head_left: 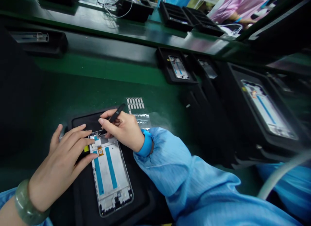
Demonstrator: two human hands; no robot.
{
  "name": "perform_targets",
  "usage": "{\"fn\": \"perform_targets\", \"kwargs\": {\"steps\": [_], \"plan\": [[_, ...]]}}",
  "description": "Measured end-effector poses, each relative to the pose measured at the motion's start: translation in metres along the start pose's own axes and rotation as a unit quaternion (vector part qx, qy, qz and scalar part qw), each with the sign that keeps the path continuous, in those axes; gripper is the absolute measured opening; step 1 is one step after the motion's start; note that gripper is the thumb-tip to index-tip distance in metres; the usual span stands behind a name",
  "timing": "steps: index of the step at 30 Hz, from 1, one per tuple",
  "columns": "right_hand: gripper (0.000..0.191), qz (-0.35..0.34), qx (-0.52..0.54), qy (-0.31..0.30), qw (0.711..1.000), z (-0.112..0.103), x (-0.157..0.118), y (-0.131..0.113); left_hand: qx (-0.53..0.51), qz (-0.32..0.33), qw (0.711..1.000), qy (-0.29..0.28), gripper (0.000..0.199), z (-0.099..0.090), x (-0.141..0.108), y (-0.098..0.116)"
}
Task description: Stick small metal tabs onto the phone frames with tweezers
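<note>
We are holding a slim black tool (pixel 117 112) in our right hand (pixel 126 127), thumb and fingers clamping together on it, and its lower end is pointing down at the top of a phone frame (pixel 107 179). A small pale marking is showing on the tool's body, too small for us to read. Our left hand (pixel 65 154) is spreading its fingers apart, with fingertips touching the frame's upper left edge. The frame is lying inner side up on a black tray (pixel 82 193) in front of us, tilting slightly off straight. Two blue strips (pixel 111 167) are running down its pale plate, and above them an orange flex piece (pixel 100 151) is carrying a light square with dark marks that we cannot make out. A yellow tab (pixel 86 148) is sticking out at the left edge. Just beyond our right hand, small pale pieces (pixel 135 103) are lying in rows on the green mat (pixel 80 83), near a clear film (pixel 143 120). More phone frames are sitting in black trays to the right, and a co-worker's pink sleeve (pixel 239 7) is showing across the bench.
</note>
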State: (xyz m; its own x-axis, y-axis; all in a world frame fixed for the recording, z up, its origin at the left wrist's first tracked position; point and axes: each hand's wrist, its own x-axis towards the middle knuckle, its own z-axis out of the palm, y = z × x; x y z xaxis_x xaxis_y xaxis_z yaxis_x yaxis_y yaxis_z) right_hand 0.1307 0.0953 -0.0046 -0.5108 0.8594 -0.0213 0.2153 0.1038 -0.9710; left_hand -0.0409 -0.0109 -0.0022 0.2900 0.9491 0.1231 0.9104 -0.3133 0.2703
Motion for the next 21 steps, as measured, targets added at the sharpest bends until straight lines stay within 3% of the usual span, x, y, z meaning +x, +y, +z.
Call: {"fn": "perform_targets", "kwargs": {"steps": [21], "plan": [[0.019, -0.014, -0.057, -0.002, 0.998, -0.0013, 0.0004, -0.0031, 0.025, 0.011, 1.0, -0.01, 0.032, -0.0003, 0.0, 0.0048]]}}
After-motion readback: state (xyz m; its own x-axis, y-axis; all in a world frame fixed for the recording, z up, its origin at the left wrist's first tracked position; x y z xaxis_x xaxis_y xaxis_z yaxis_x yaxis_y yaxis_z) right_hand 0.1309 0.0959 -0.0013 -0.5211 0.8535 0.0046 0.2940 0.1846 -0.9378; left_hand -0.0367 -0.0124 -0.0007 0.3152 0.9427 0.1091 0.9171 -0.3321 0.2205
